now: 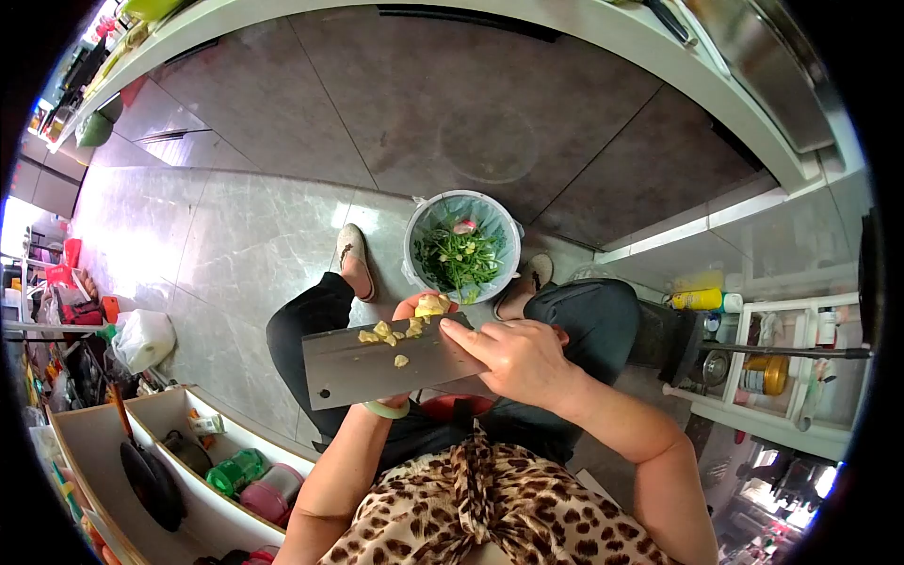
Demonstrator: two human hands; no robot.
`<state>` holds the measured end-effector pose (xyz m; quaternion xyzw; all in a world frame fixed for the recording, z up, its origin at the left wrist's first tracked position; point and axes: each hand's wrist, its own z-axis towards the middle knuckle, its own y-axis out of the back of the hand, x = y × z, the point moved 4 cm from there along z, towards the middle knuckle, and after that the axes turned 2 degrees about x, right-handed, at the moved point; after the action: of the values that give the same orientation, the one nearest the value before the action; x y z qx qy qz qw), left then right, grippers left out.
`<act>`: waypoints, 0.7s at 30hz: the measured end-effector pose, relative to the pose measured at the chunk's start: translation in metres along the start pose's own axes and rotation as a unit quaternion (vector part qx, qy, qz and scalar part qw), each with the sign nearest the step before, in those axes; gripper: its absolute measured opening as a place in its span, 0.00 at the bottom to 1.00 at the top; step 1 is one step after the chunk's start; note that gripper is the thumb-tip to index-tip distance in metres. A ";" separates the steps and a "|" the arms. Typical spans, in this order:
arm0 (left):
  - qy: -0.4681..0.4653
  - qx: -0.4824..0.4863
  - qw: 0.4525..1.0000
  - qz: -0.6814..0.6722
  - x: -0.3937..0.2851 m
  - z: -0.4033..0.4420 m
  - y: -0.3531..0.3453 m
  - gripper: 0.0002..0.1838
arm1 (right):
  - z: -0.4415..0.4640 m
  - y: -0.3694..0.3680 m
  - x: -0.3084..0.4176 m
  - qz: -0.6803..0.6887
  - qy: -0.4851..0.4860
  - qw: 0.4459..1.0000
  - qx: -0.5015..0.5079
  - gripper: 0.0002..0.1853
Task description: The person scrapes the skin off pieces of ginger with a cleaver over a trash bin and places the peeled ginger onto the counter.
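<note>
My right hand (529, 361) is closed around the handle end of a broad cleaver (367, 374), its index finger stretched along the blade. The blade lies flat across my lap, and several yellowish ginger scraps (382, 332) rest on it. Most of my left hand (407, 307) is hidden beneath the blade; its fingers show at the far edge, closed on a pale yellow knob of ginger (432, 305). A pale green bangle (386, 410) circles the left wrist. Just beyond both hands, between my feet, a lined bin (411, 247) holds green leafy scraps.
Grey cabinet fronts (377, 89) rise beyond the bin under a white counter edge (282, 30). At left are an open drawer (99, 414) with a black pan (151, 485) and a white plastic bag (144, 339). A white rack (753, 405) with jars is at right.
</note>
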<state>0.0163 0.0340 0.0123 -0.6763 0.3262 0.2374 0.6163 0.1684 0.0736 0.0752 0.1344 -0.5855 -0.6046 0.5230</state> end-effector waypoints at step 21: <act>0.010 0.053 0.998 0.016 -0.004 0.004 0.002 0.29 | 0.004 0.011 -0.009 0.047 -0.008 0.999 -0.007 0.23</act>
<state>0.0122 0.0383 0.0129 -0.6397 0.3554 0.2233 0.6439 0.1740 0.0859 0.0811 0.0985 -0.5911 -0.5847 0.5468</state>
